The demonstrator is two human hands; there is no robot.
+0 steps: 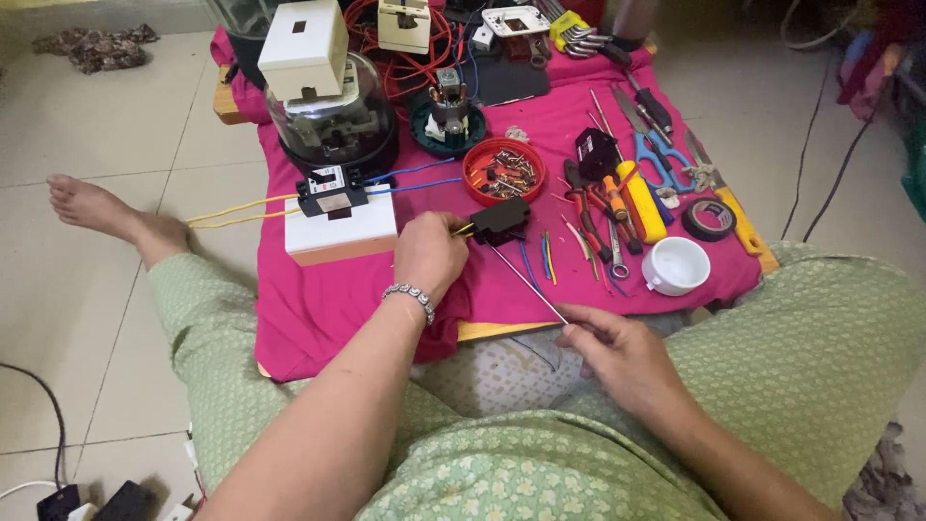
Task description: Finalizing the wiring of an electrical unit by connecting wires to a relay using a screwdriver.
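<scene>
Black block (500,220) sits mid-cloth (318,309), near front edge: light, rigid plastic, brittle terminals. Your left hand (429,256) pinches its yellow-wire end; keep grip on body. Right hand (622,352) pinches thin screwdriver (526,282): stiff, slippery, tip at block.

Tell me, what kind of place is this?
Probably a home floor used as an electrical repair spot: a pink cloth on floor tiles, spread with pliers, meters and a bowl of small parts.

A magenta cloth (328,309) carries a red bowl (503,172), white cup (676,265) and yellow-handled screwdriver (641,201).
</scene>
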